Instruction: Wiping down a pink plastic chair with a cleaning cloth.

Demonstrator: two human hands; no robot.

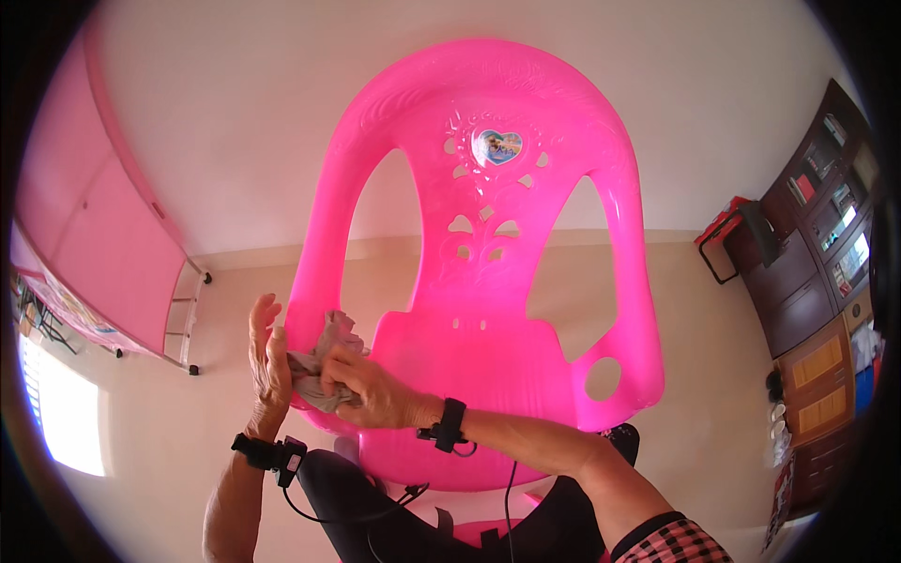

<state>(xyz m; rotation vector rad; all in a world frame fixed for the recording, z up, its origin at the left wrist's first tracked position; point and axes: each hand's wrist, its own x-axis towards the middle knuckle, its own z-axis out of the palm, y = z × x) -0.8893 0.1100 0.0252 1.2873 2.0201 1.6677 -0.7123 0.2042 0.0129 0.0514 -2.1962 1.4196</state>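
Note:
A glossy pink plastic armchair (479, 366) with a cut-out backrest and a heart-shaped sticker (498, 147) faces me. My right hand (373, 390) reaches across the seat to the chair's left-side armrest and grips a crumpled greyish-pink cloth (320, 373). Beside that armrest, on its outer side, my left hand (270, 362) is raised with fingers apart, next to the cloth; nothing shows in its grasp. The armrest's front end is partly hidden by the cloth and my right hand. Both wrists wear black straps with small devices and cables.
A pink cabinet-like panel on a wheeled metal frame (184, 310) stands at the left. On the right are a dark wooden cabinet (788, 281), a folding chair (757, 229) and a lighter wooden cabinet with shoes beside it. The chair stands before a pale wall.

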